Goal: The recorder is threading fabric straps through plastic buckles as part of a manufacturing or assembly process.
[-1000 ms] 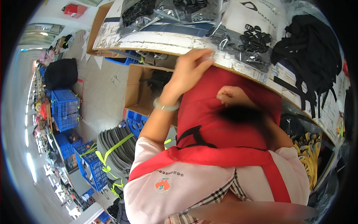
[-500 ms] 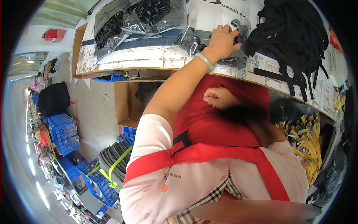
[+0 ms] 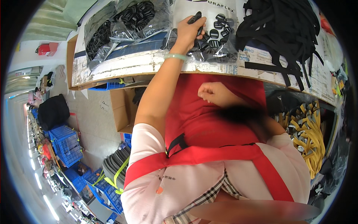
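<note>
My left hand [image 3: 189,30], with a pale green bangle at the wrist, is closed around black plastic buckles [image 3: 194,18] above the table. Beneath and beside it, a clear plastic bag [image 3: 188,8] holds more black buckles [image 3: 214,33], some spread across its right part. My right hand [image 3: 213,92] hovers before the red apron [image 3: 186,99], below the table edge. Its fingers are curled in loosely, and nothing shows in them. A dark blur covers part of the right forearm.
Another bag of black buckles [image 3: 136,16] lies at the left of the table. Black webbing straps [image 3: 278,33] are heaped at the right, some hanging over the edge. Below are yellow strips [image 3: 307,140], a cardboard box [image 3: 121,110] and blue crates [image 3: 66,140].
My left hand has moved left from the right part of the bag and now holds black buckles. Loose buckles in the bag are now uncovered. My right hand stays curled, nearly in place.
</note>
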A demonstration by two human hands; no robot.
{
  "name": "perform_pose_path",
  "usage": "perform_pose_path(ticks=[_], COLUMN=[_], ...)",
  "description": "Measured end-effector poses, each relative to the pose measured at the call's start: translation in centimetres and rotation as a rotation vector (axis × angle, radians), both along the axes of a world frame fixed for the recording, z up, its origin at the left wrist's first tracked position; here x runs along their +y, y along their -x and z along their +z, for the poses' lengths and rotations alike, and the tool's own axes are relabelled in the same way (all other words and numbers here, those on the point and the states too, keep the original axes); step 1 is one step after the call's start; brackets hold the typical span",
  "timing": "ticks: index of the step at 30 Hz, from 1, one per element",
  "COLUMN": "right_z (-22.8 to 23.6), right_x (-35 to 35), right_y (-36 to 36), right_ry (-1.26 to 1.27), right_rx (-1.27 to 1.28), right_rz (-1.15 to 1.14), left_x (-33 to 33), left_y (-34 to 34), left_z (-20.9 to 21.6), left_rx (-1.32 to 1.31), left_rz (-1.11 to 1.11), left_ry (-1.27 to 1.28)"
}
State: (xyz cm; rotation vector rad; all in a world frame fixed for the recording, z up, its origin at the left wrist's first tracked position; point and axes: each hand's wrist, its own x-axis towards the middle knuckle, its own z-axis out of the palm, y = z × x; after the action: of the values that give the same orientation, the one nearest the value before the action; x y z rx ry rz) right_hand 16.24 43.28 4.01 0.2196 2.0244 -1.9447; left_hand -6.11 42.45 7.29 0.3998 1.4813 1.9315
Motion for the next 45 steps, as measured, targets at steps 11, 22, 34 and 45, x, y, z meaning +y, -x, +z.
perform_pose_path(ticks=[11, 22, 34, 45], right_z=[4.8, 1.8, 1.2, 0.5], right_x=[5.5, 2.5, 1.9, 1.6], right_y=[1.1, -2.8, -3.5, -4.2], right_ry=[-0.285, 0.378, 0.452, 0.177], right_rx=[0.442, 0.050, 0.008, 0.030], right_rz=[-0.350, -0.522, -0.573, -0.453], left_x=[-9.2, -12.2, -12.9, -12.3], left_y=[-10.9, -13.9, -14.6, -16.3], left_z=[1.0, -3.6, -4.2, -4.7], left_rx=[-0.012, -0.724, -0.617, -0.635], left_rz=[-0.467, -0.257, -0.272, -0.128], left_ry=[0.083, -0.072, -0.044, -0.032])
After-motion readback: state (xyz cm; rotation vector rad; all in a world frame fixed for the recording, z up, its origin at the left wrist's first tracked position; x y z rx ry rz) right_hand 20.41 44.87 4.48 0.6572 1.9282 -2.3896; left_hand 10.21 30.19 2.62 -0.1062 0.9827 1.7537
